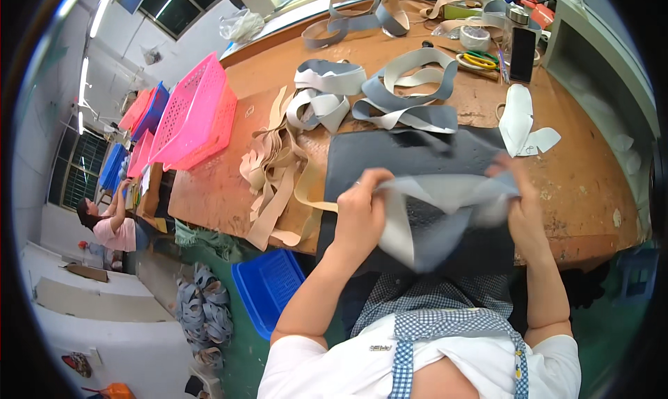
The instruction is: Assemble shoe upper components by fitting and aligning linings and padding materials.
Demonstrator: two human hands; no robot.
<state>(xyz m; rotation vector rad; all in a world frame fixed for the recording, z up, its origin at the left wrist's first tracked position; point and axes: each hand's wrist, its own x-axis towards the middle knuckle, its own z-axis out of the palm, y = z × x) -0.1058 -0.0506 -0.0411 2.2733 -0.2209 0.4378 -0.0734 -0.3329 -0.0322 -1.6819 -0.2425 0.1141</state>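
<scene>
One blurred grey strip (pixel 445 193) stretches crosswise, its loop pointing bodyward, pinched by closed left grip (pixel 363 207) and right grip (pixel 523 202).

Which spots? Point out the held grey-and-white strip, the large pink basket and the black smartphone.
Grey-and-white strip (pixel 445 196): head view, pale upper fold.
Large pink basket (pixel 214 126): head view, side wall.
Black smartphone (pixel 522 56): head view, dark flat face.

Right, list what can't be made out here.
- Grey-and-white strip, head view: outline smeared by motion blur.
- Right hand, head view: fingers blurred, exact grip unclear.
- Blue plastic basket, head view: right side partly behind the left forearm.
- Co-worker's hands, head view: too small to tell what they hold.
</scene>
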